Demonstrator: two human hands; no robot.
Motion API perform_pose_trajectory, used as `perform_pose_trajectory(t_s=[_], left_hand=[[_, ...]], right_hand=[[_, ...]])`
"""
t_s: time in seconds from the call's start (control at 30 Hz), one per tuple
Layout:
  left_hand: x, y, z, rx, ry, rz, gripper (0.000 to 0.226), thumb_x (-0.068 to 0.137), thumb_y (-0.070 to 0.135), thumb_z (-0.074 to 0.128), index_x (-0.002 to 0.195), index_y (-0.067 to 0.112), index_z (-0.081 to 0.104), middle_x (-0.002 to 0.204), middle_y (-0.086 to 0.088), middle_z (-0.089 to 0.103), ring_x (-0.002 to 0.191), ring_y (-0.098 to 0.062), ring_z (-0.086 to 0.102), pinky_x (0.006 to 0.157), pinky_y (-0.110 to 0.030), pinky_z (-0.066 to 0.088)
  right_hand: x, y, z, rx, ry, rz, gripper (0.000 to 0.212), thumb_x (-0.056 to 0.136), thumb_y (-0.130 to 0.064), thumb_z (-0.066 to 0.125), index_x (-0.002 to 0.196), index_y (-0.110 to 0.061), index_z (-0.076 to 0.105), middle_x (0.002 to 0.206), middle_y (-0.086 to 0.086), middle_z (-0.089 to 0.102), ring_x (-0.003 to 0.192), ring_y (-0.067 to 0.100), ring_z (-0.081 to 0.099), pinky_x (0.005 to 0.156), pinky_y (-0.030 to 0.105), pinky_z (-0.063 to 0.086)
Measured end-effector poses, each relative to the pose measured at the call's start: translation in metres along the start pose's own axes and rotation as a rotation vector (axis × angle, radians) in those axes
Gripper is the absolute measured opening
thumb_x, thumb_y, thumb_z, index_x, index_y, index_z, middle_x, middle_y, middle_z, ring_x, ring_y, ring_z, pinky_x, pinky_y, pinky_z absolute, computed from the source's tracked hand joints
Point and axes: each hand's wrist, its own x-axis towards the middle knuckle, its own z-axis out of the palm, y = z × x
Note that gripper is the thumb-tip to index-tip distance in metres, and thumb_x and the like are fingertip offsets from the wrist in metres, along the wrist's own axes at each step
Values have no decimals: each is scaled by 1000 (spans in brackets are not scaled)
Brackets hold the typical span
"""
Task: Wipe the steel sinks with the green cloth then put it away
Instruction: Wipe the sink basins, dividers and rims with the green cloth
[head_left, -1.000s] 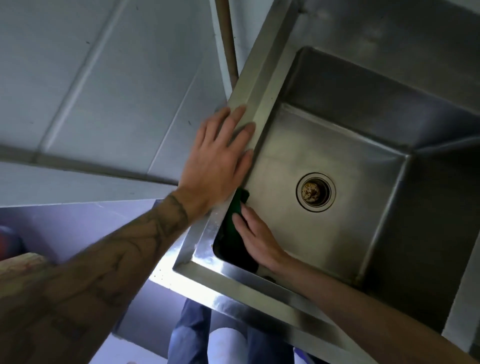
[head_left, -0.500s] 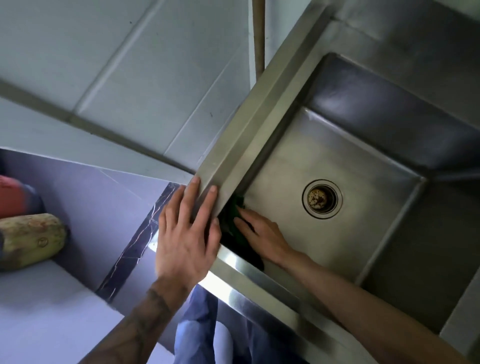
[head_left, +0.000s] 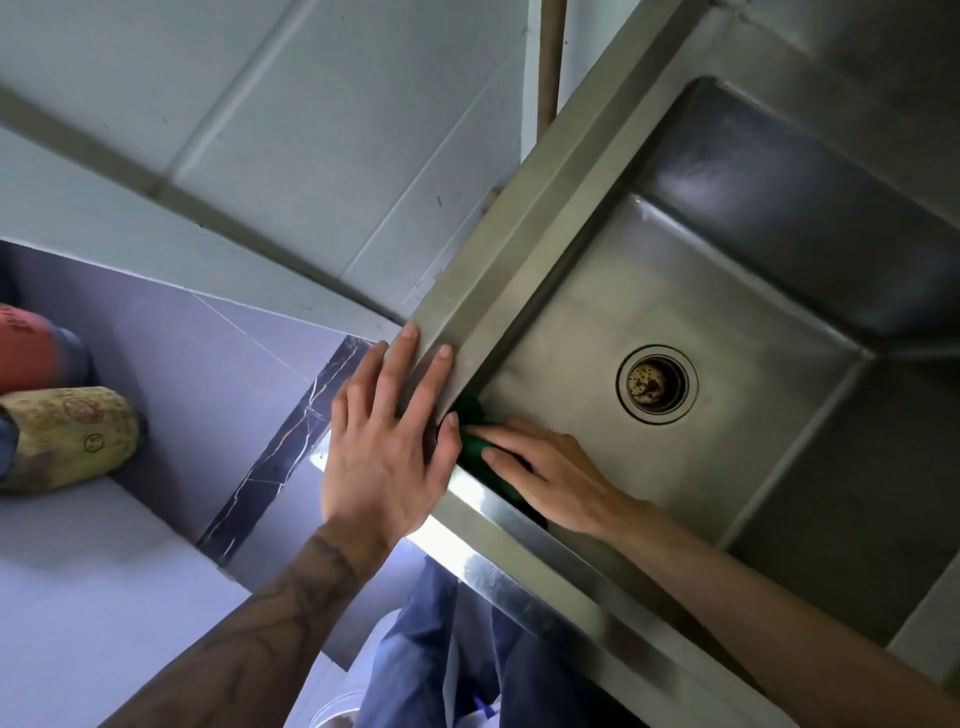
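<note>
A deep steel sink (head_left: 498, 270) fills the right side, with a round drain (head_left: 656, 384) in its floor. The green cloth (head_left: 475, 449) is pressed against the sink's near-left inner wall, mostly hidden under my right hand (head_left: 550, 473), whose fingers lie flat on it. My left hand (head_left: 389, 441) rests flat on the sink's left corner rim, fingers spread, holding nothing. Its thumb touches the cloth's edge.
A white tiled wall (head_left: 291, 145) runs behind and left of the sink. A low ledge at the left holds a yellow-green printed cylinder (head_left: 67, 436) and a red one (head_left: 31, 348). Blue trousers (head_left: 431, 649) show below the sink's front edge.
My left hand slid down the rim from the sink's left edge to its near corner. My right hand stayed on the cloth at the near-left wall, with a slight shift. The view tilted.
</note>
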Motion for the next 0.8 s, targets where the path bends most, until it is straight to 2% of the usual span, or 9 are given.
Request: perform_pose_trajectory(t_s=[0.07, 0.17, 0.23, 0.33, 0.43, 0.5, 0.6, 0.7, 0.8], left_hand=[[0, -1, 0, 1, -8, 1, 60, 108, 44, 38, 164, 22, 38, 172, -10, 29, 149, -45, 37, 117, -55, 36], [0, -1, 0, 15, -27, 1, 60, 109, 46, 36, 165, 23, 36, 173, -10, 27, 151, -44, 35, 118, -56, 35], [0, -1, 0, 21, -31, 4, 60, 109, 45, 36, 165, 23, 36, 173, -10, 27, 151, -44, 35, 118, -55, 35], [1, -1, 0, 15, -25, 9, 60, 108, 45, 38, 164, 22, 37, 173, -11, 27, 151, -44, 35, 118, -55, 34], [1, 0, 0, 11, -17, 13, 60, 109, 45, 38, 163, 21, 39, 172, -11, 28, 150, -44, 36, 118, -54, 33], [1, -1, 0, 16, -14, 14, 59, 109, 44, 38, 163, 21, 40, 172, -12, 29, 150, -45, 36, 119, -53, 32], [1, -1, 0, 22, -26, 15, 59, 109, 45, 36, 164, 22, 38, 173, -11, 27, 149, -45, 36, 119, -53, 31], [1, -2, -1, 27, -29, 20, 59, 110, 45, 33, 164, 22, 38, 173, -11, 27, 148, -45, 37, 119, -53, 31], [1, -1, -1, 25, -27, 11, 60, 109, 45, 34, 164, 21, 39, 173, -12, 28, 148, -46, 37, 120, -54, 31]], right_hand=[[2, 4, 2, -18, -18, -25, 39, 111, -30, 47, 148, -38, 54, 138, -10, 58, 115, -4, 53, 90, 4, 35], [26, 29, 17, -122, -121, 135, 41, 113, -37, 38, 153, -40, 47, 147, -3, 54, 128, 18, 56, 95, 24, 39], [30, 34, 23, -150, -138, 205, 42, 113, -39, 35, 154, -40, 46, 147, -1, 54, 128, 24, 57, 93, 26, 38], [10, 11, 10, -83, -79, 121, 40, 112, -34, 41, 151, -40, 50, 142, -5, 56, 122, 14, 56, 91, 19, 36], [-19, -11, -6, 39, -25, 0, 40, 111, -33, 42, 149, -42, 50, 135, -15, 57, 118, 2, 56, 95, 16, 41], [-19, -2, -4, 9, -35, 4, 40, 112, -37, 41, 151, -41, 48, 134, -14, 57, 119, 4, 57, 97, 20, 43], [1, 38, 12, -102, -124, 150, 41, 112, -43, 40, 152, -41, 48, 137, -4, 57, 124, 18, 58, 100, 30, 43], [12, 60, 21, -158, -161, 275, 42, 111, -47, 38, 151, -41, 49, 137, 2, 58, 125, 29, 59, 96, 34, 43], [-9, 36, 10, -125, -80, 146, 40, 111, -40, 44, 150, -39, 52, 132, -4, 60, 119, 18, 60, 98, 31, 44]])
